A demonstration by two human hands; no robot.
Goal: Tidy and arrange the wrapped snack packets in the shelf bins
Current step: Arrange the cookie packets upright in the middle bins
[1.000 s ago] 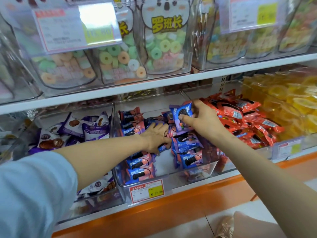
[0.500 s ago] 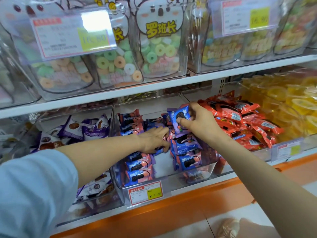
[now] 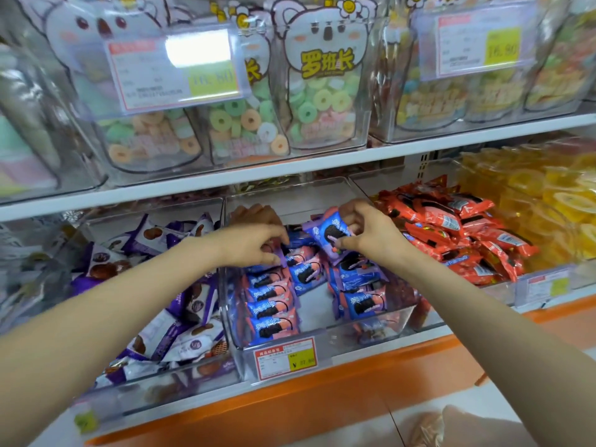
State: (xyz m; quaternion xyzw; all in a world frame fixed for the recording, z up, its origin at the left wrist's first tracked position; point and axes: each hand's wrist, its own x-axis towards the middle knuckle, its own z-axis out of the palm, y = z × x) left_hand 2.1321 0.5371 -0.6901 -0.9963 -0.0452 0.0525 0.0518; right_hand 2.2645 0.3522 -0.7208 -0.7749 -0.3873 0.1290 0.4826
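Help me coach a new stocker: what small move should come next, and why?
Probably lower the blue cookie packet, pinched in the right hand above the middle bin, onto the looser right row; the left hand pinches a left-row packet.

arms: both forearms [image 3: 135,295] bare to frame edge | left hand [image 3: 254,245]: bare | right hand [image 3: 371,235]: bare | foot: bronze-toned shoe [image 3: 425,429], blurred

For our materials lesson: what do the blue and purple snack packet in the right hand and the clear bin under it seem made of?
Blue and purple snack packet: probably thin plastic film, glossy; it creases and catches light where the right hand pinches it. Clear shelf bin: likely rigid plastic, transparent, shiny; packets show through its walls.
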